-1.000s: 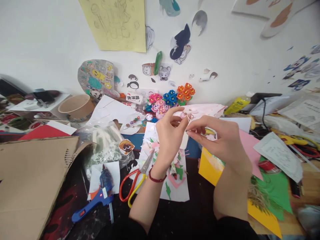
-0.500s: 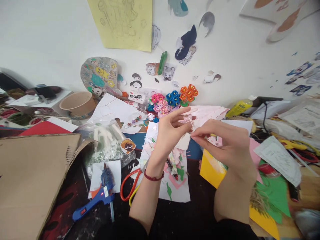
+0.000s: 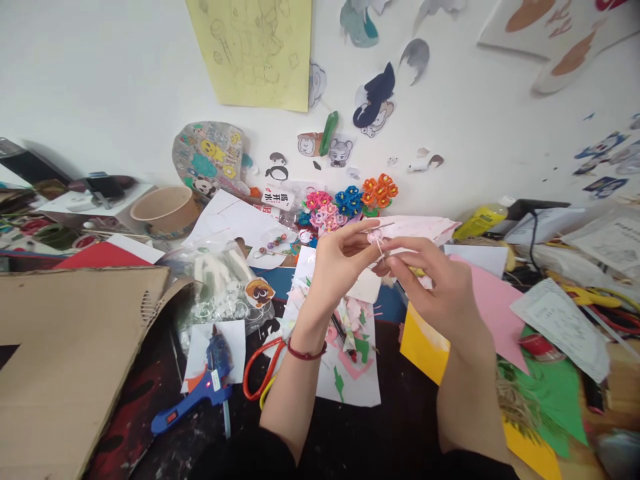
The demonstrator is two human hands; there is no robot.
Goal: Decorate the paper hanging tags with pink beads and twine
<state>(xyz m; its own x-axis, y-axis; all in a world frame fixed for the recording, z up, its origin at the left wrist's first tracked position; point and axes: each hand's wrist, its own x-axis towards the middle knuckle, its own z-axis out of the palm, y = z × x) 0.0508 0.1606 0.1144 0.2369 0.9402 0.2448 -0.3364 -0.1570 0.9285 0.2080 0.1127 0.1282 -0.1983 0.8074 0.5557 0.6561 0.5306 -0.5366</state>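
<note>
Between thumb and fingers, my left hand (image 3: 345, 260) holds a small pink item (image 3: 375, 235) with a thin stem or string. My right hand (image 3: 435, 277) is closed close beside it, its fingertips at the thin pale strand hanging from the item. Below the hands lies a white sheet (image 3: 345, 390) scattered with green and pink paper scraps. Behind them stand small pink, blue and orange flowers (image 3: 379, 192) against the wall.
A blue glue gun (image 3: 200, 393) lies at the front left beside red-handled scissors (image 3: 260, 367). Cardboard (image 3: 65, 353) covers the far left. Yellow paper (image 3: 423, 343), pink paper (image 3: 495, 300) and green paper (image 3: 555, 400) lie right.
My right hand has shifted slightly and its fingers have moved in closer to the pink item and strand. My left hand keeps its hold. The view has shifted slightly.
</note>
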